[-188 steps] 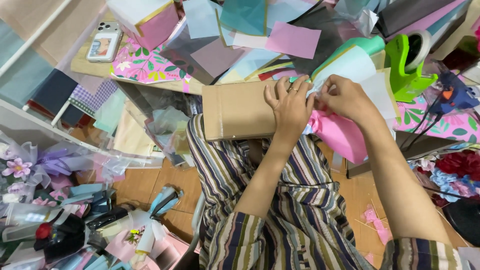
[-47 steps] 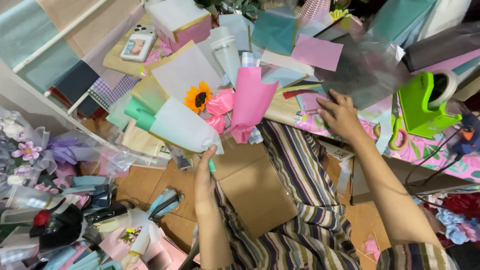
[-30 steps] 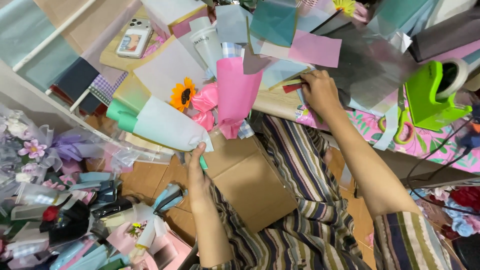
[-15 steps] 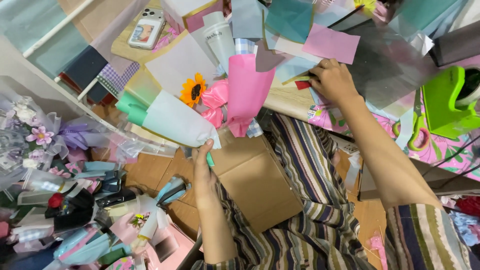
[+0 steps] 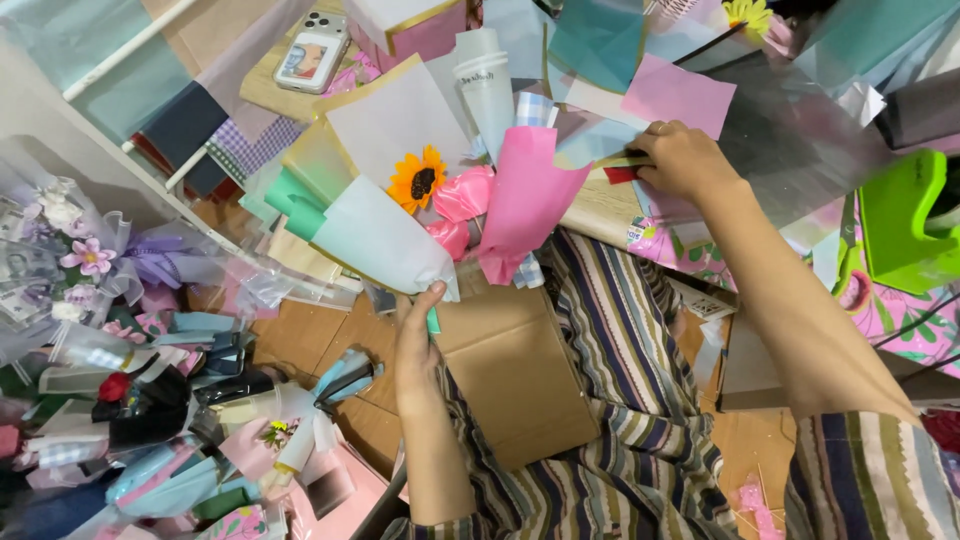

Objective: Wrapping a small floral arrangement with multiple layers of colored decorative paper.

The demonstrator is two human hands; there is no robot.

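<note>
Left hand (image 5: 418,345): fingers (image 5: 432,297) closed around the gathered base of the bouquet (image 5: 420,215), thumb on the near side, the green stem end showing just below the grip. Above the fingers the wraps fan outward: a pale mint sheet (image 5: 375,240) nearest the thumb, a white sheet (image 5: 395,125) behind it, a pink sheet (image 5: 525,195) to the right. The sunflower (image 5: 417,178) sits between them, pink satin buds (image 5: 462,195) just beside it.

Right hand (image 5: 685,160): fingers curled and pressed down into the loose paper stack on the counter (image 5: 600,205), fingertips at a small red piece (image 5: 620,175). Cannot tell whether they pinch it or only rest on it. A pink square sheet (image 5: 680,95) lies just beyond the knuckles, a clear film sheet (image 5: 790,140) to their right.

A brown card sheet (image 5: 515,375) lies on the striped lap, below the left wrist. A phone (image 5: 312,52) lies well away, far beyond the bouquet.

Step, as judged: wrapping in progress, bouquet held steady while the other hand picks among sheets. Next move calls for lifting one sheet clear without dragging its neighbours, grip on the stems kept firm.
</note>
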